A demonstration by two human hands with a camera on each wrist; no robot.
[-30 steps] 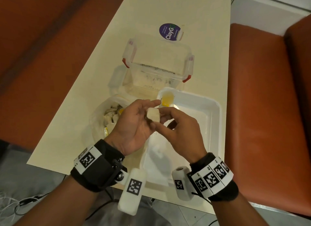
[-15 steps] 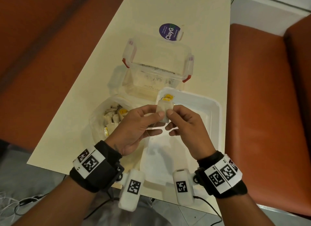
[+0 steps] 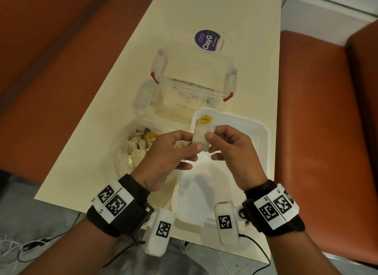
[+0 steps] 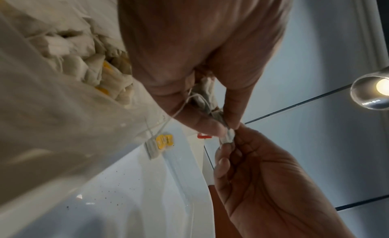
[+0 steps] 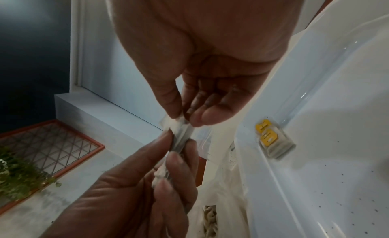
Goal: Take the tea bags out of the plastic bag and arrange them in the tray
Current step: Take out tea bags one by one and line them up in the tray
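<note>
I log a cream table (image 3: 114, 135); white tray (image 3: 263, 143) at my 1 o'clock, two yellow-tagged tea bags (image 3: 205, 119) in its far-left corner; plastic bag (image 3: 122, 143) at 11; purple "ClayG" sticker (image 3: 207, 40) at 12. Left hand (image 3: 165, 158) and right hand (image 3: 231, 149) both pinch one tea bag (image 3: 201, 136) above the tray. Only the left wrist view shows its string (image 4: 179, 112).

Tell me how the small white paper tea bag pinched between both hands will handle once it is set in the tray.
The small white paper tea bag looks light: fingertips of the left hand and right hand alone carry it. Its creased paper probably flexes. Its loose string might snag.
</note>
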